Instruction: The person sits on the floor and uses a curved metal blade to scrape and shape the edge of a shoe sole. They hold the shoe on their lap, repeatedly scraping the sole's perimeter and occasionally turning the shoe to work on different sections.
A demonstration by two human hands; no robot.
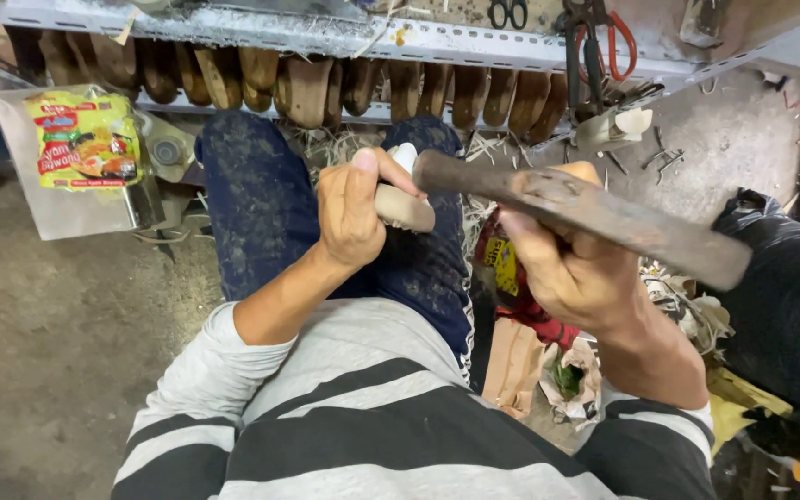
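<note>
The left hand [354, 218] covers most of the pale wooden piece [406, 209]. The wooden handle [585, 215] is blurry, and its far end hides behind that hand. At 12 o'clock, the scissors [508, 13] are cut off by the top edge.

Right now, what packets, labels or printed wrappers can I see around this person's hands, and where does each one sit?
Noodle packet: upper left, fixed to a grey metal sheet; a squarish pouch, yellow and green with a red patch and a food picture.
Red wrapper: on the floor under the right hand, beside the knee; crumpled, red with a yellow label patch.
No screens or signs show.
</note>
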